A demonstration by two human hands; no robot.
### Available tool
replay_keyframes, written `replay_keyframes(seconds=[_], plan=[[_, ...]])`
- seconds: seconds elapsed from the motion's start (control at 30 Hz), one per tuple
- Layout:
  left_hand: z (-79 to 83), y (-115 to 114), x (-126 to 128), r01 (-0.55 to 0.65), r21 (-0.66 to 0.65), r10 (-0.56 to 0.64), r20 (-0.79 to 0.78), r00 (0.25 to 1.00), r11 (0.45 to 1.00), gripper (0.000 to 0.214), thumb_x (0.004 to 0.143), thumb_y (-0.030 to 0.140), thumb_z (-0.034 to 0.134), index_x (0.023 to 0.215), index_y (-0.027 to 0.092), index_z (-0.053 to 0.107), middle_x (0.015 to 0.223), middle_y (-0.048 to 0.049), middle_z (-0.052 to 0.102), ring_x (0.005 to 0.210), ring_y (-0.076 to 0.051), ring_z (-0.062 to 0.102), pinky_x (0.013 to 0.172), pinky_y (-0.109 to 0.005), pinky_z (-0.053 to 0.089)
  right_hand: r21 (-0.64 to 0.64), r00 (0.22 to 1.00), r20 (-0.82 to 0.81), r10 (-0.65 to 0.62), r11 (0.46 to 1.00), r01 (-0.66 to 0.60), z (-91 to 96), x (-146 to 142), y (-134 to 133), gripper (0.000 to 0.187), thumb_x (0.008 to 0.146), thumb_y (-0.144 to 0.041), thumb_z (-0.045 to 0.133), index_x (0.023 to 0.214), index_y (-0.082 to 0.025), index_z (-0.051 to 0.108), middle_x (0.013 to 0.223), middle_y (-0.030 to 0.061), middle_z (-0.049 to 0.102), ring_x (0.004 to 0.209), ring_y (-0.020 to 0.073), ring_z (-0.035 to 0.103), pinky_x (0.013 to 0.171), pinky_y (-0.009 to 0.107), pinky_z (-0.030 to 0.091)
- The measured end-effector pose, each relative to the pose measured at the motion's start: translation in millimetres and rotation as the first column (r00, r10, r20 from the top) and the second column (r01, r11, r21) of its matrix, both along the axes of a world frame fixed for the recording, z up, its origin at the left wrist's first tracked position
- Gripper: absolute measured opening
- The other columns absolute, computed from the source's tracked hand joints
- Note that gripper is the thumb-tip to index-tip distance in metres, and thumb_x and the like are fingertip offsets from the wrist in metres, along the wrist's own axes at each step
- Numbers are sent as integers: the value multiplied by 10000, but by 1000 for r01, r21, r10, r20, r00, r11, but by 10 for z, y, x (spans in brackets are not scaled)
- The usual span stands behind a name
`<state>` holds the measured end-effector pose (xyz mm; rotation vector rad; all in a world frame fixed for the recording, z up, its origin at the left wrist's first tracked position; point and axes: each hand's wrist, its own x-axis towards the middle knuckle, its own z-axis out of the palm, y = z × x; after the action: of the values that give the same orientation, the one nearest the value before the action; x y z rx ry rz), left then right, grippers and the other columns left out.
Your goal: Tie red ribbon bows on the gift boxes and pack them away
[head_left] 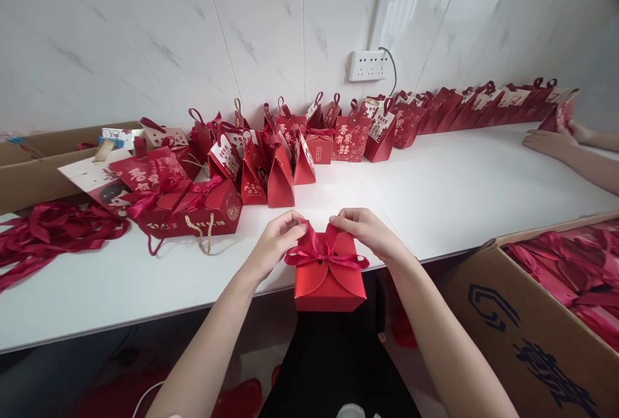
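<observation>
At the near edge of the counter (435, 192), the left hand (276, 242) clamps its grip on the ribbon (328, 254) above the red box (330, 292); the right hand (370, 232) likewise, both angled inward; white surface runs right past the carton (507, 334).

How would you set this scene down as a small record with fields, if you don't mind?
Left hand: pinches one part of the red ribbon
Right hand: pinches another part of the ribbon
Red box: below the hands, by the near edge of the white table, the ribbon tied on top
Behind: gift boxes, standing along the tiled wall
Left side: loose ribbons, piled on the table
Right side: cardboard carton, holding beribboned red boxes
Far right: another person's hands, holding a red gift box
</observation>
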<state>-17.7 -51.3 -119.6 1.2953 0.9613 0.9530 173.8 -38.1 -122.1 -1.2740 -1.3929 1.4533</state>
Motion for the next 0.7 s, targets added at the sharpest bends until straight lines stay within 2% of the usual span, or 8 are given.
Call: replay_keyframes(seconds=[0.2, 0.37, 0.43, 0.5, 0.53, 0.57, 0.63, 0.7], plan=[[-45, 28, 8, -25, -35, 26, 28, 999, 999, 213, 733, 347, 628, 702, 158, 533, 615, 36, 515, 526, -74, 431, 519, -196, 324, -1, 997, 33, 64, 998, -64, 52, -44, 49, 360, 623, -462, 709, 585, -152, 529, 532, -53, 483, 521, 75, 388, 537, 248, 274], [-75, 53, 45, 13, -29, -13, -1, 1000, 999, 203, 746, 360, 597, 724, 162, 562, 718, 5, 588, 597, -96, 499, 577, -206, 370, 36, 997, 37, 74, 997, -75, 1, -63, 106, 402, 625, -515, 709, 599, -149, 542, 551, -41, 502, 524, 80, 400, 529, 247, 285], [-75, 63, 58, 38, -21, -38, -17, 999, 999, 202, 744, 363, 595, 726, 164, 564, 700, 11, 576, 582, -97, 489, 570, -210, 368, 51, 994, 61, 91, 994, -94, -16, -46, 127, 405, 653, -531, 689, 617, -153, 550, 571, -25, 528, 534, 94, 437, 536, 254, 322], [-70, 68, 70, 63, -13, -64, -30, 998, 998, 208, 746, 367, 597, 715, 166, 550, 655, 27, 540, 559, -94, 464, 554, -211, 352, 154, 994, 108, 13, 988, -30, 8, -22, 89, 370, 704, -516, 662, 700, -157, 577, 664, 16, 595, 620, 137, 529, 595, 281, 401], [-67, 67, 76, 76, -11, -76, -31, 997, 997, 208, 750, 364, 597, 710, 167, 542, 644, 32, 527, 557, -92, 457, 554, -211, 346, 253, 987, 135, -85, 966, 48, 42, -13, 33, 341, 738, -497, 644, 767, -161, 590, 742, 40, 625, 699, 165, 571, 651, 305, 439], [-64, 64, 82, 88, -11, -89, -25, 996, 996, 205, 755, 357, 595, 706, 167, 537, 648, 33, 526, 566, -92, 458, 560, -210, 346, 377, 965, 159, -207, 917, 135, 89, -8, -53, 306, 776, -469, 620, 835, -171, 595, 827, 61, 640, 787, 191, 594, 715, 334, 463], [-63, 51, 92, 101, -21, -101, -9, 995, 995, 200, 758, 342, 596, 697, 163, 530, 658, 30, 530, 581, -92, 459, 568, -210, 347, 637, 882, 182, -434, 735, 230, 200, -21, -301, 219, 846, -401, 564, 925, -199, 596, 948, 83, 633, 910, 221, 598, 809, 384, 476], [-69, 37, 99, 105, -38, -105, 3, 994, 994, 207, 756, 343, 602, 693, 161, 529, 651, 29, 521, 582, -91, 446, 559, -209, 341, 804, 854, 249, -457, 589, 81, 285, -68, -594, 138, 891, -315, 519, 925, -218, 612, 968, 96, 627, 927, 223, 602, 820, 388, 493]])
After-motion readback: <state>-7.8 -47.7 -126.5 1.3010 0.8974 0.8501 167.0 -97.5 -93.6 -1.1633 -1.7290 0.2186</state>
